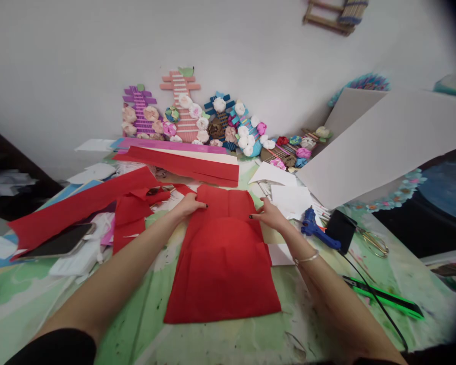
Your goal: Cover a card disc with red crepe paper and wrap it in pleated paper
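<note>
A wide sheet of red crepe paper point(228, 274) lies on the table in front of me, with a fold line near its far end and a rounded bulge in the middle. What makes the bulge is hidden beneath it. My left hand point(188, 205) grips the sheet's far left edge, thumb on top and the other fingers mostly out of sight. At the opposite edge, my right hand point(271, 215) has its thumb over the paper and its forefinger beside the border. White paper point(281, 254) pokes out from under the right side.
Red strips point(87, 200) and scraps point(129, 218) lie left, near a phone point(61, 241). To the right are a blue glue gun point(317, 228), scissors point(374, 242), a green cutter point(387, 299) and a cable. Flower-decorated crafts point(186, 106) line the wall; a large white board point(383, 142) leans right.
</note>
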A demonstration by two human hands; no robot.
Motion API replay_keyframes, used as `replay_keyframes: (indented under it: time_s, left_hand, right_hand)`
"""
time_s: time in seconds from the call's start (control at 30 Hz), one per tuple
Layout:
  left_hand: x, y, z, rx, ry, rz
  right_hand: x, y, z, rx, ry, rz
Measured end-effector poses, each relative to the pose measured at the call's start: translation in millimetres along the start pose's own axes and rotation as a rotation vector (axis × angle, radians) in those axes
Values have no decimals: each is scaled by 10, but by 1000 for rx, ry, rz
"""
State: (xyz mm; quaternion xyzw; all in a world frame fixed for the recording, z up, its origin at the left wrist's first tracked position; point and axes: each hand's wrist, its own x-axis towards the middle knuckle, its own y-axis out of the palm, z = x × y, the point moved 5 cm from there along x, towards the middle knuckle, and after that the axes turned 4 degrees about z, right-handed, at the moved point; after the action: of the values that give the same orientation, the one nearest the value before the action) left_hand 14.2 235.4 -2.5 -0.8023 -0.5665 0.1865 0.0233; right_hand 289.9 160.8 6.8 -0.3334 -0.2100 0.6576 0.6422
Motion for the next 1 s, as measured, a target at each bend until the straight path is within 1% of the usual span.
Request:
replay_keyframes:
  time_s: [0.07,0.17,0.27,0.37,0.5,0.6,0.73,0.8,0.9,1.0]
  left_hand:
    - [61,-12,-31,-45,19,18]
    - [78,-127,-26,-109,83,-7]
    - [40,-302,14,-166,148,-35]
    - [-4,-461,28,-208,204,-39]
    - [-53,-592,8,-226,282,-51]
    - [-95,-609,1,-224,327,-42]
    - [-109,-536,-71,-206,414,1]
    - [-71,-495,-137,-207,448,-12]
    - [2,-461,-223,-252,449,-58]
    - [-31,-479,-279,-270,451,-87]
  right_hand:
    - [183,65,-33,54,20,-45]
    - [325,128,-77,171,-1,-79]
    - [376,167,-59,306,-61,-94]
    - [403,199,20,448,-130,-94]
    - [395,185,123,598,-204,-88]
    - [332,139,139,643,-232,-73]
    - [265,112,142,642,-251,-62]
    - [284,118,177,641,-262,-83]
    - [359,126,273,626,-281,-117]
    - [371,84,359,557,-313,-144]
